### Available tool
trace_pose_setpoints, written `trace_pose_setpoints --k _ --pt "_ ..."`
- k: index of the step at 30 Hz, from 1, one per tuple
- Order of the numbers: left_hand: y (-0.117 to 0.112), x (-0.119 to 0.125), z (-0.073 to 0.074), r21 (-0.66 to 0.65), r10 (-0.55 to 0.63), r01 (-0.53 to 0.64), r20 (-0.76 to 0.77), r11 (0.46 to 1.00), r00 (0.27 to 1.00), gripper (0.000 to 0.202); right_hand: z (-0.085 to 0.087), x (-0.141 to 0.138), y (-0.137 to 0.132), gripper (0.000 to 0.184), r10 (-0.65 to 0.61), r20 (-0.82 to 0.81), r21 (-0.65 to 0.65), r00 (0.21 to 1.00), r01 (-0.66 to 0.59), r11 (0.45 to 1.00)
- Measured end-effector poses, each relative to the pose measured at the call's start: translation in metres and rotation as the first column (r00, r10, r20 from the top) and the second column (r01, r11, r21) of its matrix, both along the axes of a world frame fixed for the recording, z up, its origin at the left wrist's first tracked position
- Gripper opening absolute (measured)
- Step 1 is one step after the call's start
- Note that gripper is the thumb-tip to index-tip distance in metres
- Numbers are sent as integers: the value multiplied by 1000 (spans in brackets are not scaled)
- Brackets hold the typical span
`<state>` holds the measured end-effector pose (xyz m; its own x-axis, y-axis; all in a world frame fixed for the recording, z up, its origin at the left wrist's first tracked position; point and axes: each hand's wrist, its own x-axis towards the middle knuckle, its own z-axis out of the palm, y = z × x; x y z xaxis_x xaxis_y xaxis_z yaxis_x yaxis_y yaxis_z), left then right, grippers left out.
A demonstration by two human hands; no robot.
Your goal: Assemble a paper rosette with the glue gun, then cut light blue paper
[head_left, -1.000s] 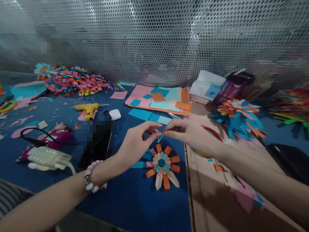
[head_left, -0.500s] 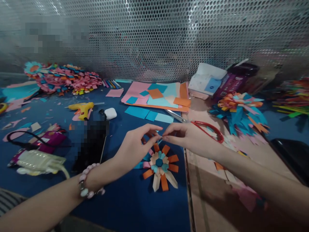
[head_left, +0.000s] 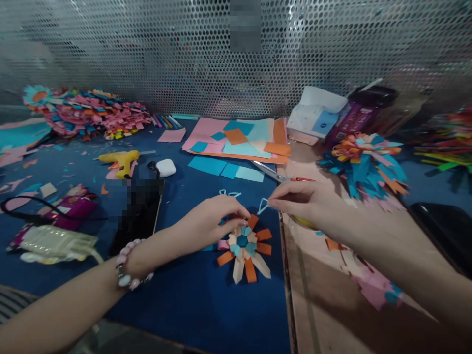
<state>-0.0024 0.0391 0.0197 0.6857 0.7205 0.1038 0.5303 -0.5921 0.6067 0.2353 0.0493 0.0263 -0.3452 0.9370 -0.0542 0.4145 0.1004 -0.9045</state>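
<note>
A paper flower [head_left: 242,241] with orange, cream and light blue petals around a dark blue centre lies on the blue table. My left hand [head_left: 212,216] reaches over its upper left petals, thumb and fingers slightly apart, with nothing visible between them. To the upper right of the flower, my right hand [head_left: 300,199] pinches a small light blue paper strip folded into a loop [head_left: 262,205]. Another light blue folded loop [head_left: 235,194] lies beyond my left hand. Red-handled scissors [head_left: 273,173] lie just past my right hand, their handles partly hidden by it.
Paper sheets [head_left: 239,140] are stacked at the back, with blue paper pieces [head_left: 208,165] in front. A yellow glue gun [head_left: 120,160], a white earphone case [head_left: 165,168] and a phone [head_left: 142,216] lie left. A bushy paper flower [head_left: 368,157] and a tissue pack [head_left: 316,115] stand right.
My hands have parted from their shared pinch above the flower. The right moved slightly right, holding the folded loop, while the left lowered over the flower's petals. The view has shifted slightly.
</note>
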Motion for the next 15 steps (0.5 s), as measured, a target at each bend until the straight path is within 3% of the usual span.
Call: trace_pose_setpoints --k 3,5,11,15 --pt "2 0 -3 78 -152 160 -98 984 983 12 1 3 -8 18 -39 -29 -54 999 38 998" --pt "2 1 -2 100 -157 174 -157 980 975 12 4 3 -13 13 -51 -67 -95 996 44 994" --pt "-9 -18 19 -50 71 -93 -340 994 938 16 10 0 -18 10 -143 -162 -189 976 111 976" --pt "-28 -40 32 -14 113 -130 -402 991 909 21 3 1 -22 19 -164 -136 -197 977 136 971"
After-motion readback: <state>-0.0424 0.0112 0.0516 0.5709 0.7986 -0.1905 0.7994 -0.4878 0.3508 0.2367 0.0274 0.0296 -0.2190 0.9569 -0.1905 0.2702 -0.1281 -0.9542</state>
